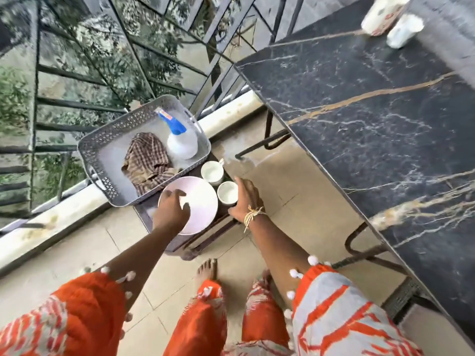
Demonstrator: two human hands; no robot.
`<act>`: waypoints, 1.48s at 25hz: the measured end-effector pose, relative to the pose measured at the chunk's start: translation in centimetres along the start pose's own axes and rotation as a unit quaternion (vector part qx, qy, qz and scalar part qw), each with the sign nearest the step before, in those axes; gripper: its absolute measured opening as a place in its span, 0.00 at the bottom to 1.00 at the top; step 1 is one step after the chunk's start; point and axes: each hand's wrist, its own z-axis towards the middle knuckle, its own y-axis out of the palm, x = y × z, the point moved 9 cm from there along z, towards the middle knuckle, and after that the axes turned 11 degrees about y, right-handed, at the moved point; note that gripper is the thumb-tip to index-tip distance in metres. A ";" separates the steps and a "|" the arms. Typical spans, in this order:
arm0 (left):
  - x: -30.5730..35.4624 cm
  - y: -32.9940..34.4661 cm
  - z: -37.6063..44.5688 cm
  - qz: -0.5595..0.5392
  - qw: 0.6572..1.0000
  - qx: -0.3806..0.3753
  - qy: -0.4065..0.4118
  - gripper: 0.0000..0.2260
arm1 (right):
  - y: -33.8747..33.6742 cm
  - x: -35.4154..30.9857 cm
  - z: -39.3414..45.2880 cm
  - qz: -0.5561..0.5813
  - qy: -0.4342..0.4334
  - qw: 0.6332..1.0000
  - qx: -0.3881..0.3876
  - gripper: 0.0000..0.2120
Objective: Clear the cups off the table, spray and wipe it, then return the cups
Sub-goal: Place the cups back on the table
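Two blurred cups [390, 19] at top edge

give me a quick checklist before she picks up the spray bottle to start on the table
1. Spray bottle reachable, upright in grey tray: ok.
2. Checked cloth beside it: ok.
3. Left hand free: not ok, it rests on the white plate.
4. Right hand free: ok, open beside the near cup.
5. Black table cleared: not ok, two white containers remain at the far end.
6. Bottle filled: cannot tell.
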 end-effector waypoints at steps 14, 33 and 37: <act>6.1 3.8 9.0 0.184 0.970 -0.046 0.149 0.24 | 1.5 -0.6 3.6 -0.074 -0.048 0.995 0.055 0.33; 19.3 -3.9 9.8 0.070 0.979 -0.039 0.185 0.34 | -16.0 -0.6 1.6 -0.002 -0.087 0.993 0.084 0.35; 26.9 -7.7 10.3 0.047 0.974 0.001 0.220 0.36 | -25.0 0.0 1.6 -0.010 -0.084 0.988 0.126 0.35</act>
